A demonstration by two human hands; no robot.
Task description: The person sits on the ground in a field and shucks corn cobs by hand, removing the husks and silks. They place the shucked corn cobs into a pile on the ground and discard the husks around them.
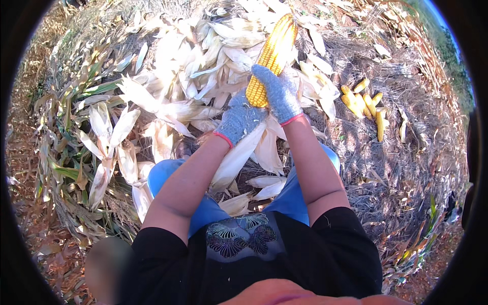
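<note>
Both my hands wear grey knit gloves with red cuffs. An ear of yellow corn (271, 53), bare of husk on the side that shows, points up and away from me between them. My right hand (277, 91) wraps the ear's lower part, its thumb lying across the kernels. Under the ear's near end, my left hand (241, 116) is closed around its base and pale husk leaves; its fingers are largely hidden. Long dry husk leaves (238, 160) hang below the hands, between my knees. Sunlight washes out part of the kernels.
Pale corn husks (228, 53) lie heaped in front and to the left. Several husked yellow ears (362, 103) lie on the straw-covered ground at the right. Dry stalks with some green leaves (68, 171) run along the left. A blurred round shape (108, 267) is at lower left.
</note>
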